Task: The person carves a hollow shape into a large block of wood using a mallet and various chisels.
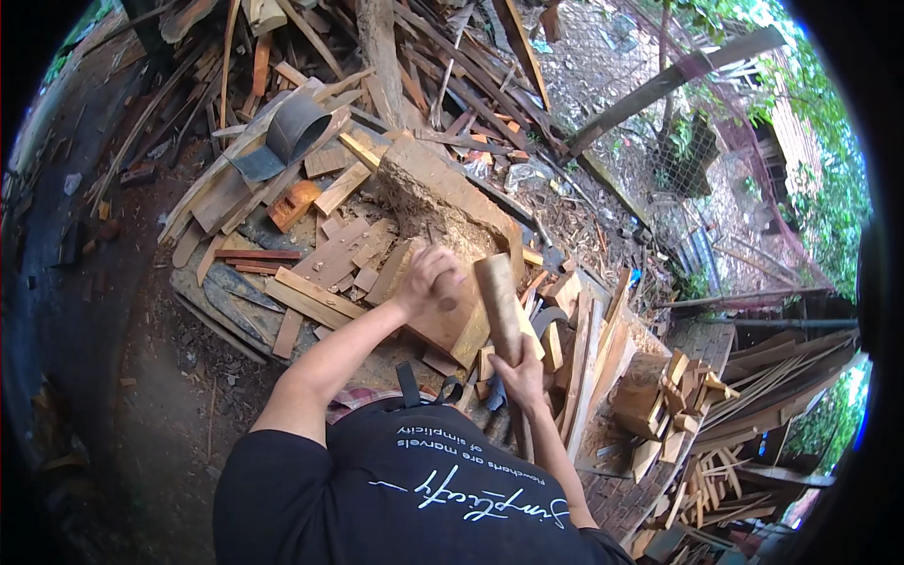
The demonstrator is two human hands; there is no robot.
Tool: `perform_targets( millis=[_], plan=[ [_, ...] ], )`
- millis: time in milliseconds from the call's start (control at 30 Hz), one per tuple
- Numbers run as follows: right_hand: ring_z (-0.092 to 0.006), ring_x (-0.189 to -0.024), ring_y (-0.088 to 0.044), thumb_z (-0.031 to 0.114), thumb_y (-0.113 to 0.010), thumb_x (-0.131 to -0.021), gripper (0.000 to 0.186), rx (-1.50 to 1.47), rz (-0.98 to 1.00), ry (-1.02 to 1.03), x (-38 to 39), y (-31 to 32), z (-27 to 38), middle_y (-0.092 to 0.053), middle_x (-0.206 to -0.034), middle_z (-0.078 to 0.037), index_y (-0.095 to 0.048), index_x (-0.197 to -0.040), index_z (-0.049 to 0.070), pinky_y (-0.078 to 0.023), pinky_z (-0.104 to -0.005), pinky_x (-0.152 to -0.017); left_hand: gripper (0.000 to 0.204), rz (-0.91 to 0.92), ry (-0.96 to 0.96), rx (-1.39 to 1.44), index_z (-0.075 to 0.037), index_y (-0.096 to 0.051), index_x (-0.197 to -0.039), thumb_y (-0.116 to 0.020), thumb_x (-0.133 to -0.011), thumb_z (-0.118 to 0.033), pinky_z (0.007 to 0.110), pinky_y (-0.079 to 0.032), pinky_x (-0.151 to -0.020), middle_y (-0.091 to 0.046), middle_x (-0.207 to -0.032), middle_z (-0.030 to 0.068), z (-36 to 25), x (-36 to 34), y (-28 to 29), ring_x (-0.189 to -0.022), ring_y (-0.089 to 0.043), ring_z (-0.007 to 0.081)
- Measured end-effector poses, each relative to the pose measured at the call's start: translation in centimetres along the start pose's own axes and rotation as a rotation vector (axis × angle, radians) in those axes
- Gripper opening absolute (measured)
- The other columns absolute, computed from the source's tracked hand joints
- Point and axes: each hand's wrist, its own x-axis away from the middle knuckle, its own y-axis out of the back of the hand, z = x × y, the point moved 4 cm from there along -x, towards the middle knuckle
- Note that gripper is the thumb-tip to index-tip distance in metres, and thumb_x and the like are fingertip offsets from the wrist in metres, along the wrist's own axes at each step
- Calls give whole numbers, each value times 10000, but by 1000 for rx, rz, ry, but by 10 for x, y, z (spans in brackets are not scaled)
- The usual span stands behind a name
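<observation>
My left hand (428,281) is closed round a chisel (445,288), its round wooden handle end facing me. The thin blade points away toward a light wooden block (466,330) under the hand; whether its edge touches wood is hidden. My right hand (521,375) grips a thick, round wooden mallet (499,306) low down, its head raised just right of the chisel. Behind the left hand stands a big, rough-hewn wooden block (443,179), with shavings in its hollowed front.
At the left lie an orange-brown wooden block (294,205), a bent dark metal sheet (297,130), reddish strips (259,256) and a dark curved blade-like tool (235,301). Offcuts (574,377) lean close to my right arm. A stump-like block (645,391) stands farther right. Scrap planks heap up behind.
</observation>
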Motion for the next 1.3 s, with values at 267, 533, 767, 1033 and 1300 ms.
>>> perform_targets(
  millis=[267, 533, 767, 1033, 1300],
  plan=[
    [-451, -989, -619, 339, -739, -756, 691, 116, 158, 42, 29, -63, -32, -639, -1039, -286, -402, -1297, 75, -492, -486, -848, 163, -558, 775, 557, -105, -585, -854, -740, -811, -131, 236, -486, -642, -602, -904, 36, 36, -37, 78, -791, -576, 108],
    [-484, -978, -606, 345, -736, -760, 678, -63, 86, 78, 35, -87, -40, -634, -995, -316, -390, -1276, 73, -481, -519, -845, 166, -225, 633, 678, -105, -575, -869, -732, -841, -151, 266, -516, -694, -604, -895, 12, 7, -47, 69, -836, -590, 112],
    [-480, -971, -611, 341, -738, -759, 705, -41, 106, 118, 30, -87, -47, -631, -991, -316, -372, -1296, 66, -484, -523, -834, 191, -128, 423, 2, -103, -561, -839, -749, -814, -124, 241, -490, -627, -591, -840, -7, 33, -6, 93, -764, -566, 87],
    [-488, -989, -600, 328, -731, -764, 700, -154, 116, 129, 26, -93, -49, -626, -1000, -329, -366, -1295, 53, -478, -524, -845, 248, -313, 815, 215, -102, -584, -847, -768, -812, -263, 280, -547, -632, -586, -831, 6, 39, -7, 128, -704, -565, 119],
    [-489, -984, -598, 327, -725, -759, 686, -101, 157, 96, 29, -83, -46, -624, -1007, -325, -379, -1288, 60, -477, -522, -843, 758, 606, 907, -772, -101, -491, -1379, -719, -774, -497, 424, -472, -961, -601, -1255, 202, 72, 8, 124, -1193, -561, 341]
  ],
)
